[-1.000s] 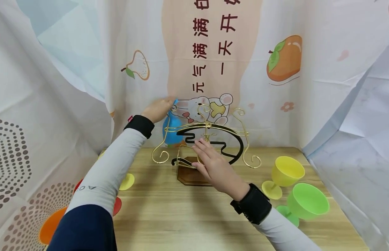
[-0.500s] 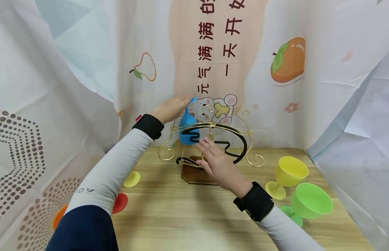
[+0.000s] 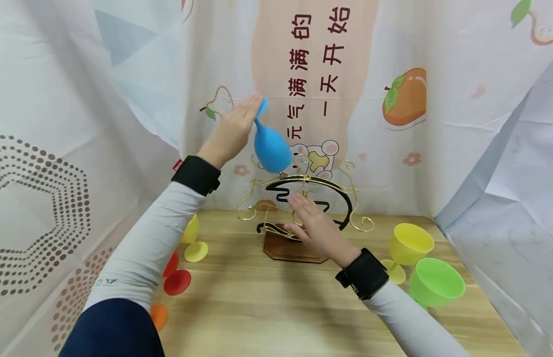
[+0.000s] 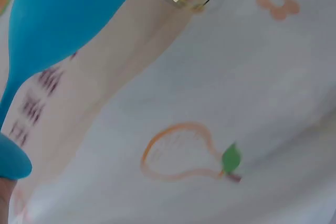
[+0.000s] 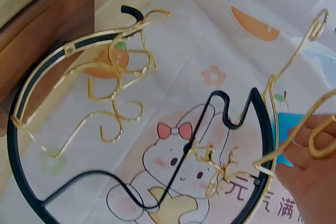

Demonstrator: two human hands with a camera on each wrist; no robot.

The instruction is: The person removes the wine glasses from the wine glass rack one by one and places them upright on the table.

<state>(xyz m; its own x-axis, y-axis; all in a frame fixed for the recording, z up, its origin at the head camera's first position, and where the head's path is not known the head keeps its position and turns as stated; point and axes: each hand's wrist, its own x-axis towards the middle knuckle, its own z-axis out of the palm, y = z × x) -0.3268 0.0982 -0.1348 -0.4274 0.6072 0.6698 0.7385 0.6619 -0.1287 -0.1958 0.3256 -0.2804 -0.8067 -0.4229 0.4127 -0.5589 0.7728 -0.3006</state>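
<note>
My left hand (image 3: 231,129) pinches a blue plastic goblet (image 3: 273,148) by its foot, up to the left above the rack. The goblet hangs bowl-down and tilted; its bowl and stem fill the upper left of the left wrist view. A wire stemware rack (image 3: 306,178) with gold scrolls, a black curved frame and a wooden base (image 3: 294,248) stands on the table. In front of it, my right hand (image 3: 318,228) has its fingers extended, overlapping the gold wire. Part of a hand (image 5: 315,177) and a blue patch appear behind gold wire in the right wrist view.
On the right stand a yellow goblet (image 3: 410,243) and a green goblet (image 3: 437,282). Along the left, partly behind my left arm, are yellow (image 3: 196,252), red (image 3: 177,282) and orange (image 3: 159,316) goblets. A printed curtain (image 3: 338,119) hangs close behind the rack.
My left hand has lifted the blue goblet from behind the rack's left side, upward and a little right, tilting it. My right hand has stayed at the rack; the head view has shifted slightly.
</note>
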